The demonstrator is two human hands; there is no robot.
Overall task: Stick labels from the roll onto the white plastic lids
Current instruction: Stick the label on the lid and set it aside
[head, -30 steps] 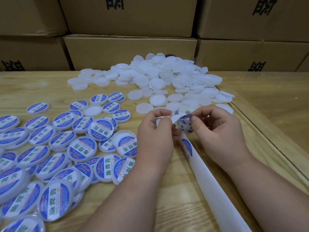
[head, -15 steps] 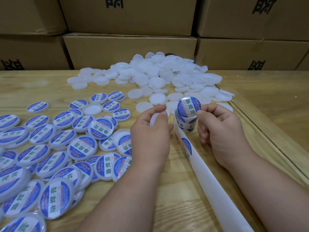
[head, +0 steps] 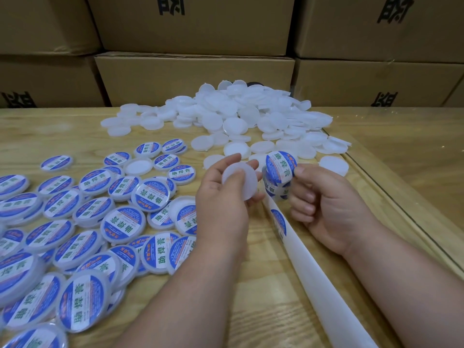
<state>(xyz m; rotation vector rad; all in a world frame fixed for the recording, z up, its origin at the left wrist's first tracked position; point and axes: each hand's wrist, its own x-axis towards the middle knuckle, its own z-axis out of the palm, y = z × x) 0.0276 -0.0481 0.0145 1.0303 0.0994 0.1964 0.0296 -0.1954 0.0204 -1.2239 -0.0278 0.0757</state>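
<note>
Wooden table (head: 75,126): left hand (head: 221,199) fingers grasp blank lid (head: 239,182); right hand (head: 324,199) pinches label (head: 281,167).

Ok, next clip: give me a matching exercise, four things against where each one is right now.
Things:
1. blank lid
2. peeled label
3. labelled lids
4. boxes

Places:
A. stacked behind the table
B. spread on the table's left side
C. pinched by the right hand
D. held in the left hand

Pairs: 1-D, 2-C, 3-B, 4-A
</note>
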